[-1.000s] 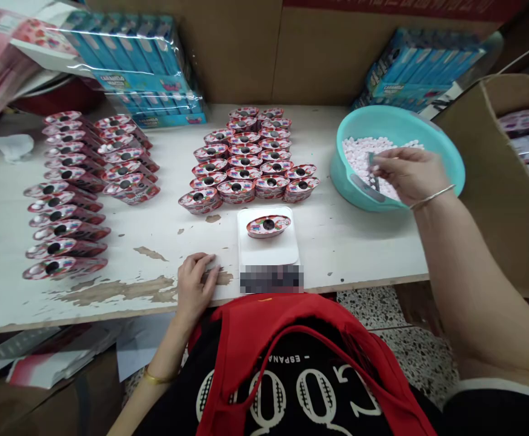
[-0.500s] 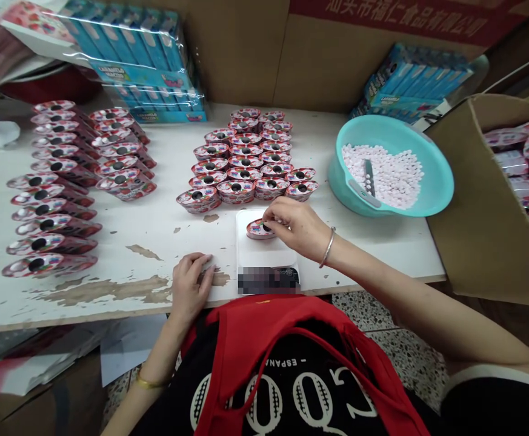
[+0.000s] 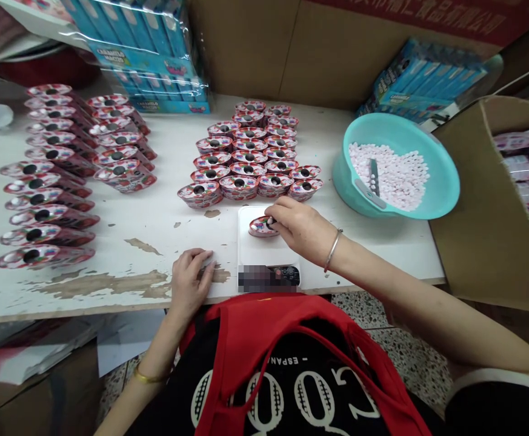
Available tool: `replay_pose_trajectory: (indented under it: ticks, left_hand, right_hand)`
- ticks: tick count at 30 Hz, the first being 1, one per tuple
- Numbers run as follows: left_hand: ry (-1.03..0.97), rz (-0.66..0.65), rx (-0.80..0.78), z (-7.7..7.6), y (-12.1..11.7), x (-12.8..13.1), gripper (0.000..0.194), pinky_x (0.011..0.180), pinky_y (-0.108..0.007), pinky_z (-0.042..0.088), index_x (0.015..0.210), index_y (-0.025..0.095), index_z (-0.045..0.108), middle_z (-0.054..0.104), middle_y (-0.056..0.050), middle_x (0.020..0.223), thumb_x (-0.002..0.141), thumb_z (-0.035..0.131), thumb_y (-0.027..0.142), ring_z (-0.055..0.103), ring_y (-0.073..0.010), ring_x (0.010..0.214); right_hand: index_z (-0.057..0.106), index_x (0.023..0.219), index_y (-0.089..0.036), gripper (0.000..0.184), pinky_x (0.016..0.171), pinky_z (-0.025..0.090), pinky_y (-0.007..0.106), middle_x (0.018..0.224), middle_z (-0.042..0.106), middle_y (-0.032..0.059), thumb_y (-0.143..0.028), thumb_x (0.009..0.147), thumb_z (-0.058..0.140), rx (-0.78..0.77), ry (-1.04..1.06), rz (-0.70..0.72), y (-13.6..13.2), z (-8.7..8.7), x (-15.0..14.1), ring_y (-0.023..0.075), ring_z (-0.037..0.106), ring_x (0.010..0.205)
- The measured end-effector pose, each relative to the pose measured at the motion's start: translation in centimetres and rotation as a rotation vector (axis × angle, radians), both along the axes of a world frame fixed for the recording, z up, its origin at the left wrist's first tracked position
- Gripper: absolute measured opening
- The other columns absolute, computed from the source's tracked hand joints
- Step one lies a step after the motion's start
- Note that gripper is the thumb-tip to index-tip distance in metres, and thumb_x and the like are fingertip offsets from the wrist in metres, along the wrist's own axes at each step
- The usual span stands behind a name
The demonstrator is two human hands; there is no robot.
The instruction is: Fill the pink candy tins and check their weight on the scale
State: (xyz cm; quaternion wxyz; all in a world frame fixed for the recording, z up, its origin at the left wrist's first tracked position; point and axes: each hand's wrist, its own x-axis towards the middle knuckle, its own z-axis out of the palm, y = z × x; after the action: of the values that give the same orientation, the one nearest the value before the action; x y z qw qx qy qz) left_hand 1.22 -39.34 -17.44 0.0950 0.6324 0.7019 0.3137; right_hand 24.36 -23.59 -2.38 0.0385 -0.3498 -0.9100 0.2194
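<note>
Under the right hand (image 3: pixel 303 229), a glossy printed plastic tub (image 3: pixel 257 227) sits on a smooth white plastic scale (image 3: pixel 250 254); beyond the hand, a shiny teal plastic basin (image 3: pixel 446 188); left of it, the bench (image 3: pixel 86 224) shows chipped, rough white laminate.

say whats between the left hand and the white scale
In the head view, a brown patch of peeled table surface lies between the left hand and the white digital scale.
</note>
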Motion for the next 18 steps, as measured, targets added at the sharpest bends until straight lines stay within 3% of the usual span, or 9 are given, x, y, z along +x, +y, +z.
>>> replay_pose_trajectory:
  ticks: [12, 15, 18]
  left_hand:
    - [0.011, 0.002, -0.002, 0.3, 0.1, 0.1, 0.022, 0.085, -0.037, 0.045, 0.107, 0.020, 0.064, 0.062, -0.008, 0.104, 0.089, 0.056, 0.031, 0.060, -0.0217, 0.097]
    - [0.008, 0.007, -0.005, 0.4, 0.1, 0.2, 0.022, 0.086, -0.037, 0.045, 0.107, 0.020, 0.064, 0.062, -0.008, 0.104, 0.089, 0.056, 0.031, 0.060, -0.0218, 0.098]
    - [0.001, 0.012, -0.011, 0.4, 0.2, 0.2, 0.021, 0.086, -0.038, 0.045, 0.106, 0.021, 0.065, 0.062, -0.008, 0.103, 0.089, 0.056, 0.030, 0.060, -0.0217, 0.098]
  right_hand:
    - [0.064, 0.089, -0.015, 0.016, 0.082, 0.046, 0.033, 0.097, 0.062, 0.0099, -0.007, 0.087, 0.051, -0.031, 0.096, 0.022, 0.9, 0.0, 0.2, 0.0201, 0.058, 0.091]
    - [0.065, 0.081, -0.017, 0.015, 0.082, 0.047, 0.034, 0.088, 0.064, 0.0067, -0.008, 0.086, 0.055, -0.098, 0.290, -0.085, 1.2, 0.3, 0.5, 0.0185, 0.059, 0.087]
    - [0.066, 0.080, -0.019, 0.007, 0.075, 0.050, 0.033, 0.080, 0.065, 0.0033, -0.017, 0.085, 0.062, -0.368, 0.603, -0.309, 1.8, 0.3, 1.5, 0.0159, 0.061, 0.078]
